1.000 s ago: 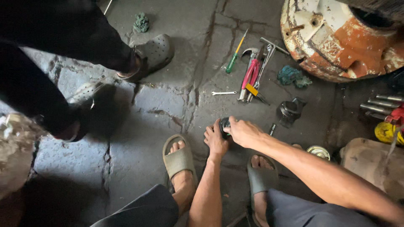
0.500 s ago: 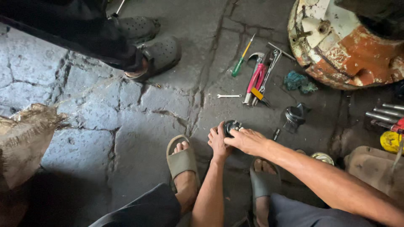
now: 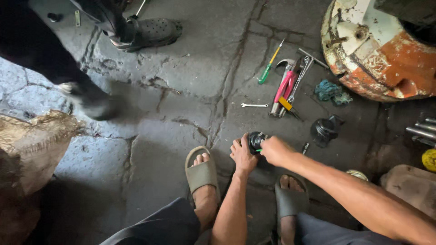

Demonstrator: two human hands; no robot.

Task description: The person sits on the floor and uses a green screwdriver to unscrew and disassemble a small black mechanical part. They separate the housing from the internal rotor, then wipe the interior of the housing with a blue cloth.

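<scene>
Bystander's shoe [image 3: 150, 31] shifted | hands [image 3: 261, 152] grip round black part [image 3: 255, 141]

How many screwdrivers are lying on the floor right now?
1: a green-handled screwdriver lies on the cracked concrete, just left of the pink-handled pliers. Others may be hidden in that tool pile.

A crumpled brown sack [image 3: 34, 145] lies at the floor's left edge.

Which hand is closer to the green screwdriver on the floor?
The right hand. It is on the round black part, below the green screwdriver and almost in line with it. The left hand grips the same part from the other side, slightly lower and farther left.
</scene>
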